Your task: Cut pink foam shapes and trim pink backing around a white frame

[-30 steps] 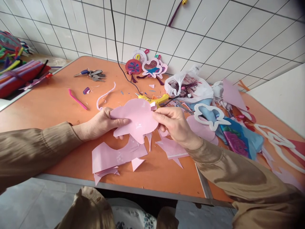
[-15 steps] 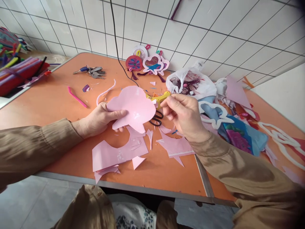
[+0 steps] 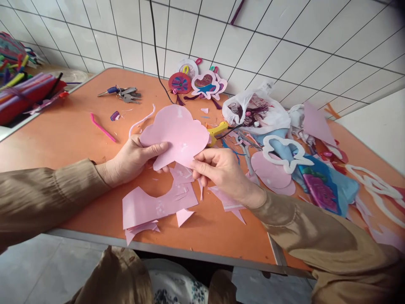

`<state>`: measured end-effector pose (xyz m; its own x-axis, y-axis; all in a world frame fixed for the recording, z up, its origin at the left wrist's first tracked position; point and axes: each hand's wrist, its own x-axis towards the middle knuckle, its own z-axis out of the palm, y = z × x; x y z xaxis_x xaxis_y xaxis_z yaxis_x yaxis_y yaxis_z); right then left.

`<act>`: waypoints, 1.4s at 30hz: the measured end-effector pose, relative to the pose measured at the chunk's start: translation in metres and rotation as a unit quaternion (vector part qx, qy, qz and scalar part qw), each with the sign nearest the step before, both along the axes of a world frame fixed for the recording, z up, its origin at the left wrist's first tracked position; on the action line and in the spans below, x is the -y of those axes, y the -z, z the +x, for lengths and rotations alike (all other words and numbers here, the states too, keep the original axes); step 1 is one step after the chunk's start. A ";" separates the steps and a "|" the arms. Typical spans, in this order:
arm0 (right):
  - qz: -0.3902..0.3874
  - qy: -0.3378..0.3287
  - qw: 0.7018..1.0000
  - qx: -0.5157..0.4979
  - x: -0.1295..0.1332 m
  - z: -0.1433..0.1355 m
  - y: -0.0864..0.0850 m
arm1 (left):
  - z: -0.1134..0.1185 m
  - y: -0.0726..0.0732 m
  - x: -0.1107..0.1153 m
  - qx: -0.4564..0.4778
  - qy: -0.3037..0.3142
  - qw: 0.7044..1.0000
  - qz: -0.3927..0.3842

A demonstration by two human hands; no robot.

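Above the orange table (image 3: 79, 183), near its front edge, a pink cut-out (image 3: 177, 133) with a lobed, cloud-like outline and pointed lower corners is held up between two hands. Its left side is clasped by the left hand (image 3: 134, 157), the thumb laid flat on the face and the fingers tucked behind. Its lower right corner is pinched by the right hand (image 3: 223, 173), thumb and forefinger closed together at the edge. Beneath it, pink offcuts (image 3: 139, 207) are strewn over the table. Just beyond its right edge a yellow tool (image 3: 219, 128) is partly hidden. To the right, a white outline shape (image 3: 268, 148) is laid partly over rounded pink pieces (image 3: 270, 169). Farther back, a bunch of keys (image 3: 129, 95) and a white plastic bag (image 3: 276, 120) are seen, well apart.
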<state>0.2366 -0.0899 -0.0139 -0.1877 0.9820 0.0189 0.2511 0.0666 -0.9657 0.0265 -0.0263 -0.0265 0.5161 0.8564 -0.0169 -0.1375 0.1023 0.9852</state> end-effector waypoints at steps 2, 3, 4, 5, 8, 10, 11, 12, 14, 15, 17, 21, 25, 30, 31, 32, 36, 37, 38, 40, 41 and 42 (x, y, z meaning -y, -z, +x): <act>-0.013 -0.007 1.000 0.000 0.000 0.002 0.000 | 0.000 0.001 0.000 0.003 -0.004 1.000 0.020; -0.015 -0.008 1.000 -0.001 0.000 0.004 0.000 | -0.001 0.002 -0.001 -0.001 -0.005 1.000 0.029; -0.013 -0.007 1.000 -0.002 0.000 0.005 -0.001 | -0.002 0.003 -0.001 -0.008 -0.006 0.999 0.037; -0.006 -0.006 1.000 -0.006 0.000 0.006 -0.002 | -0.002 0.004 -0.002 -0.014 -0.005 0.999 0.047; 0.050 0.015 0.998 -0.021 -0.002 0.009 -0.007 | -0.005 0.006 -0.003 -0.030 0.006 0.997 0.074; 0.094 0.040 0.995 -0.014 -0.002 0.010 -0.010 | -0.007 0.006 -0.003 -0.041 0.023 0.995 0.090; 0.112 0.055 0.992 -0.009 -0.003 0.011 -0.011 | -0.007 0.005 -0.003 -0.051 0.034 0.993 0.099; 0.130 0.069 0.989 -0.004 -0.003 0.011 -0.012 | -0.007 0.004 -0.002 -0.063 0.045 0.991 0.111; 0.158 0.089 0.983 0.002 -0.003 0.012 -0.013 | -0.007 0.001 -0.001 -0.088 0.069 0.984 0.142; 0.167 0.096 0.981 0.006 -0.003 0.012 -0.014 | -0.007 0.000 0.000 -0.097 0.080 0.980 0.157; 0.174 0.106 0.979 0.018 -0.003 0.013 -0.015 | -0.007 -0.002 0.001 -0.107 0.093 0.974 0.178; 0.185 0.105 0.977 0.034 -0.004 0.016 -0.015 | -0.007 -0.001 0.001 -0.110 0.077 0.970 0.203; 0.207 0.100 0.971 0.059 -0.004 0.018 -0.015 | -0.008 0.000 0.001 -0.115 0.066 0.964 0.231; 0.254 0.117 0.959 0.052 -0.002 0.018 -0.014 | -0.010 0.000 0.004 -0.127 0.016 0.932 0.340; 0.258 0.125 0.957 0.038 -0.002 0.018 -0.014 | -0.011 0.000 0.004 -0.135 -0.003 0.917 0.376; 0.258 0.134 0.957 0.023 -0.002 0.019 -0.013 | -0.014 -0.001 0.004 -0.146 -0.022 0.898 0.414; 0.222 0.146 0.964 -0.028 -0.007 0.023 -0.010 | -0.027 -0.002 -0.002 -0.185 -0.062 0.805 0.561; 0.203 0.143 0.968 -0.037 -0.008 0.024 -0.009 | -0.030 -0.002 -0.005 -0.192 -0.050 0.794 0.575; 0.184 0.139 0.972 -0.045 -0.009 0.024 -0.008 | -0.033 -0.002 -0.007 -0.190 -0.038 0.788 0.584; 0.154 0.129 0.978 -0.049 -0.009 0.024 -0.007 | -0.038 -0.001 -0.011 -0.176 -0.024 0.782 0.597; 0.146 0.125 0.980 -0.046 -0.009 0.023 -0.007 | -0.040 -0.002 -0.012 -0.174 -0.022 0.776 0.606; 0.144 0.122 0.981 -0.043 -0.009 0.023 -0.006 | -0.042 -0.003 -0.014 -0.178 -0.018 0.767 0.617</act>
<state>0.2592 -0.0808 -0.0074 0.0666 0.9494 0.3069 0.2122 0.2871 -0.9341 -0.0152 -0.0127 -0.0239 0.6417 0.3478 0.6836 0.1818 -0.9348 0.3050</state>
